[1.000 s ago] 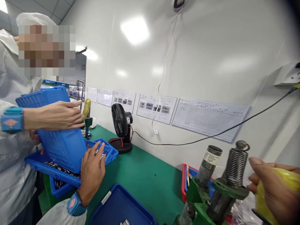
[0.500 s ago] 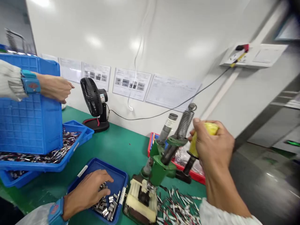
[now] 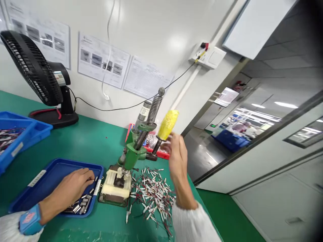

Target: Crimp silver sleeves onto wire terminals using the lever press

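My left hand is over the blue tray, at its right part, above small metal cylinders. Its fingers are curled together, and anything between them is too small to make out. Beside the yellow-wrapped lever handle of the green hand press is my right hand, off the grip, its fingers partly spread with nothing visible in them. Right of the press base lies a pile of small wired parts on the green table.
A black fan stands at the back left, near blue bins of parts. Behind the press is a red tray. A power cable runs along the wall to a socket. The table's right edge lies beyond the pile.
The view has swung right, and the other person's arm with the big blue crate is out of view. My right hand has let go of the yellow handle. My left fingers have closed over the tray.
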`<state>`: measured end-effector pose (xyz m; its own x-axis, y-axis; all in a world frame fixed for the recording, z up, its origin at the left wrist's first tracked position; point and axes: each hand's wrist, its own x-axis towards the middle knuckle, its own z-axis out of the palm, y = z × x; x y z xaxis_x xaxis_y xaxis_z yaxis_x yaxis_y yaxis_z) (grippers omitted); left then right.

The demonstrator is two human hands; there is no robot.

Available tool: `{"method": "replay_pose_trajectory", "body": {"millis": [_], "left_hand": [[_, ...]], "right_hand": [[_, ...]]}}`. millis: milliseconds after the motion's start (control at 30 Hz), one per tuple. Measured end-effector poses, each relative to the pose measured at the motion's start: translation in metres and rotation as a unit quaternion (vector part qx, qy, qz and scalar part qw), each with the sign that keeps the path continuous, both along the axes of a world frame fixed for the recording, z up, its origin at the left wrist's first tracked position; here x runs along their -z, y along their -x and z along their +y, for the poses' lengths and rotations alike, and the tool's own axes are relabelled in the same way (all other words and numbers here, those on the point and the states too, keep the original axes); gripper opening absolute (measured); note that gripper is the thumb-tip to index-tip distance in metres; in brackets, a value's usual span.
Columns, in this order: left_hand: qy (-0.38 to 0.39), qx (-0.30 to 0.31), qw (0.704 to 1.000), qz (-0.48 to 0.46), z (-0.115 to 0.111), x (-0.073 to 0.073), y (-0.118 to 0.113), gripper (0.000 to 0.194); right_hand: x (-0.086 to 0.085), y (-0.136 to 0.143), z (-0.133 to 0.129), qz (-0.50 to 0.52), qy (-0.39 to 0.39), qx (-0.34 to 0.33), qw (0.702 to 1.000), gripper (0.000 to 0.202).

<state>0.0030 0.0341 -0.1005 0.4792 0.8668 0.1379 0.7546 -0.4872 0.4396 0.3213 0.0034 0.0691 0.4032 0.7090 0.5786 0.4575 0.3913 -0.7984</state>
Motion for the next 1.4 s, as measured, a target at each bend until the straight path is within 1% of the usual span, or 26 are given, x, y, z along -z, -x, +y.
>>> {"method": "replay_pose_trajectory", "body": {"millis": [67, 100, 167, 200, 233, 300, 333, 400, 467, 533, 567, 600, 667, 733, 767, 833, 900, 967, 1133, 1200, 1267, 1400], "left_hand": [[-0.012, -0.002, 0.998, -0.058, 0.004, 0.010, 0.006, 0.029], [-0.016, 0.000, 0.997, -0.079, 0.006, 0.013, 0.008, 0.030], [-0.021, 0.011, 0.995, -0.098, 0.007, 0.015, 0.010, 0.028], [-0.021, 0.020, 0.995, -0.097, 0.008, 0.015, 0.010, 0.027], [-0.021, 0.027, 0.995, -0.091, 0.008, 0.013, 0.010, 0.026], [-0.020, 0.038, 0.996, -0.074, 0.008, 0.011, 0.009, 0.026], [-0.020, 0.042, 0.997, -0.069, 0.008, 0.009, 0.009, 0.026], [-0.018, 0.048, 0.996, -0.066, 0.006, 0.008, 0.010, 0.027], [-0.012, 0.054, 0.997, -0.062, 0.003, 0.007, 0.013, 0.024], [-0.009, 0.050, 0.997, -0.055, -0.001, 0.008, 0.015, 0.023], [-0.010, 0.045, 0.998, -0.051, -0.002, 0.009, 0.016, 0.023], [-0.011, 0.038, 0.998, -0.049, -0.004, 0.009, 0.016, 0.025], [-0.010, 0.025, 0.999, -0.045, -0.006, 0.008, 0.014, 0.029], [-0.008, 0.022, 0.999, -0.043, -0.006, 0.005, 0.010, 0.033], [-0.005, 0.024, 0.999, -0.043, -0.005, 0.003, 0.008, 0.033], [0.003, 0.032, 0.998, -0.050, -0.003, -0.002, 0.004, 0.032], [0.019, 0.041, 0.997, -0.061, -0.001, -0.006, 0.000, 0.029], [0.033, 0.044, 0.996, -0.070, 0.001, -0.008, -0.002, 0.027], [0.047, 0.036, 0.996, -0.071, 0.000, -0.007, -0.005, 0.017], [0.055, 0.035, 0.995, -0.074, -0.002, -0.009, -0.007, 0.016], [0.065, 0.034, 0.994, -0.080, -0.004, -0.011, -0.008, 0.015], [0.076, 0.024, 0.992, -0.099, -0.007, -0.013, -0.011, 0.015]], "right_hand": [[0.044, -0.002, -0.031, -0.030, 0.064, 0.007, 0.997, 0.045], [0.067, -0.001, -0.047, -0.077, 0.105, -0.010, 0.991, 0.039], [0.109, 0.003, -0.075, -0.203, 0.168, -0.074, 0.962, 0.026], [0.128, 0.006, -0.086, -0.269, 0.181, -0.102, 0.941, 0.022], [0.144, 0.009, -0.095, -0.331, 0.181, -0.116, 0.919, 0.024], [0.167, 0.013, -0.106, -0.434, 0.153, -0.111, 0.881, 0.033], [0.176, 0.015, -0.107, -0.473, 0.133, -0.103, 0.865, 0.034], [0.186, 0.014, -0.106, -0.523, 0.099, -0.096, 0.841, 0.032], [0.193, 0.013, -0.102, -0.544, 0.076, -0.102, 0.830, 0.025], [0.197, 0.015, -0.098, -0.541, 0.054, -0.112, 0.832, 0.021], [0.198, 0.018, -0.097, -0.524, 0.043, -0.112, 0.843, 0.022], [0.199, 0.022, -0.097, -0.494, 0.033, -0.110, 0.862, 0.022], [0.199, 0.034, -0.098, -0.402, 0.013, -0.091, 0.911, 0.021], [0.195, 0.047, -0.098, -0.292, -0.002, -0.053, 0.955, 0.018], [0.192, 0.052, -0.098, -0.242, -0.001, -0.030, 0.970, 0.016], [0.187, 0.061, -0.095, -0.153, 0.027, 0.018, 0.988, 0.017], [0.185, 0.067, -0.089, -0.078, 0.074, 0.058, 0.993, 0.023], [0.184, 0.073, -0.081, -0.024, 0.098, 0.073, 0.992, 0.031], [0.181, 0.098, -0.057, 0.042, 0.070, 0.089, 0.993, 0.038], [0.177, 0.109, -0.049, 0.068, 0.065, 0.082, 0.992, 0.039], [0.172, 0.117, -0.045, 0.113, 0.076, 0.061, 0.989, 0.041], [0.170, 0.121, -0.041, 0.209, 0.124, 0.016, 0.970, 0.051]]}}
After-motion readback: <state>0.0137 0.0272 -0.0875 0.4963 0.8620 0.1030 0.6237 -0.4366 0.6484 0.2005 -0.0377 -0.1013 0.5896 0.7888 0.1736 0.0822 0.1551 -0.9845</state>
